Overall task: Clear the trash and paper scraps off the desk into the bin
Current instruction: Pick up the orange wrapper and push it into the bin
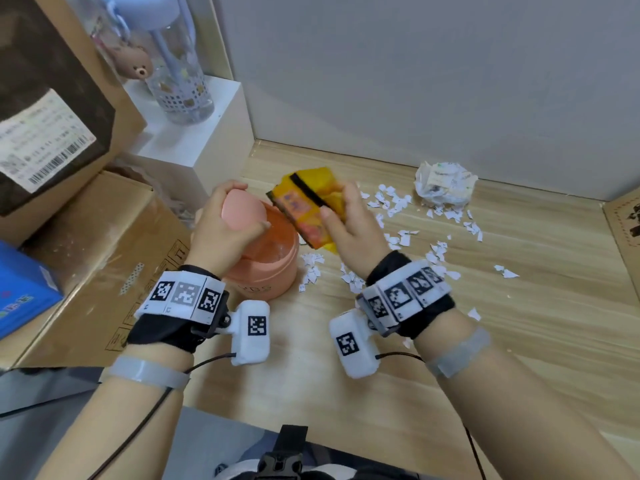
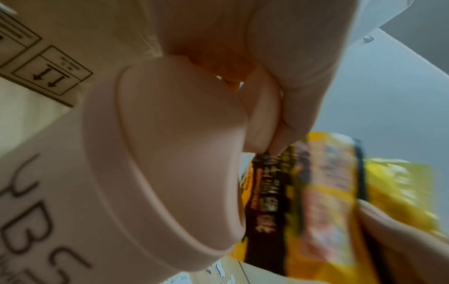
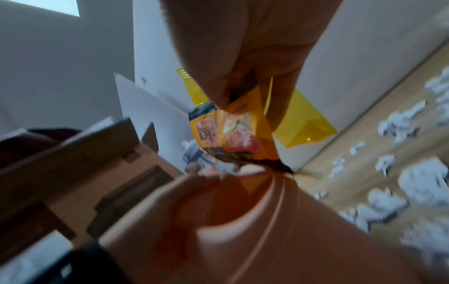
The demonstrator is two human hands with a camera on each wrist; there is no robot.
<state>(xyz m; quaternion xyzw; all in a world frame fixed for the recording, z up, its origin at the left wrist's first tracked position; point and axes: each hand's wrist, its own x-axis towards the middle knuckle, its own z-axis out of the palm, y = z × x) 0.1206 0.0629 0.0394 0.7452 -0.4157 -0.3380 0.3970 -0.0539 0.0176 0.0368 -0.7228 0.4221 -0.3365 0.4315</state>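
A small pink bin (image 1: 273, 271) stands on the wooden desk (image 1: 519, 323) beside cardboard boxes. My left hand (image 1: 225, 223) grips its swing lid (image 1: 244, 211) and holds it tilted up; the left wrist view shows the lid (image 2: 175, 123) under my curled fingers. My right hand (image 1: 346, 216) grips a crumpled yellow snack wrapper (image 1: 308, 206) right over the bin's opening. In the right wrist view the wrapper (image 3: 233, 134) hangs just above the bin's rim (image 3: 243, 221). White paper scraps (image 1: 398, 216) lie scattered over the desk, with a crumpled paper ball (image 1: 445, 183) by the back wall.
Cardboard boxes (image 1: 97, 258) are stacked at the left, with a blue box (image 1: 24, 292) in front. A clear bottle (image 1: 176, 67) stands on a white block (image 1: 204, 140) behind the bin. Another carton edge (image 1: 623, 216) bounds the right side.
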